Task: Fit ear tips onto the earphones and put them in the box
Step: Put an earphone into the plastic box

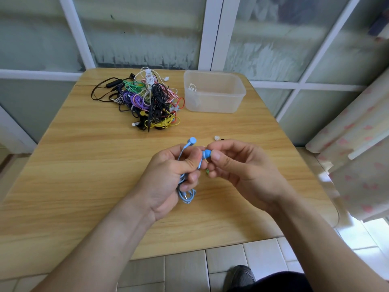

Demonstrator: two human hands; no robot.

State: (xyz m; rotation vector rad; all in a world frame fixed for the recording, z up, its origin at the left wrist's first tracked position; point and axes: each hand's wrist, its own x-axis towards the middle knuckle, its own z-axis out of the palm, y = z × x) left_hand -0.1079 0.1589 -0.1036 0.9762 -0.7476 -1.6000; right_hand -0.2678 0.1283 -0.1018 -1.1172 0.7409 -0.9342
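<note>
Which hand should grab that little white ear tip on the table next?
The right hand. The white ear tip lies just beyond its fingers, while the left hand is full, gripping the blue earphones.

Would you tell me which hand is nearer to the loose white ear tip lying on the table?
The right hand: the white ear tip lies just beyond its knuckles. The left hand is farther away, gripping the blue earphones.
</note>
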